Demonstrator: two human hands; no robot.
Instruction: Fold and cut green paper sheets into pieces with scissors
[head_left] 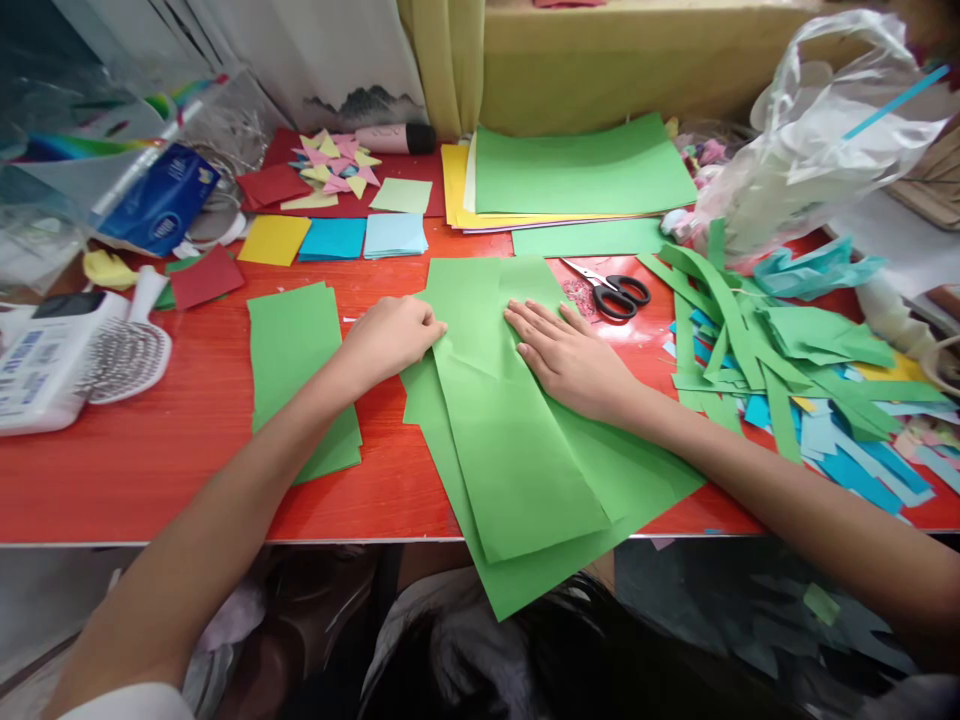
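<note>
Several sheets of green paper [517,470] lie overlapped in the middle of the red table, their lower corners sticking out past its front edge. A crease line crosses the upper sheet. At the left edge of these sheets, my left hand [394,335] is closed, with thumb and curled fingers pinching the green paper. My right hand [570,360] rests flat on the paper, fingers stretched out, holding nothing. Cut green pieces [296,370] are stacked to the left, partly behind my left forearm. Black-handled scissors [619,295] lie just beyond my right hand.
Green and blue paper scraps [787,370] are heaped at the right, near a plastic bag [810,150]. More green sheets [577,170] lie at the back. Coloured squares [330,238] and folded paper pieces [339,165] sit back left. A hairbrush [131,350] is at far left.
</note>
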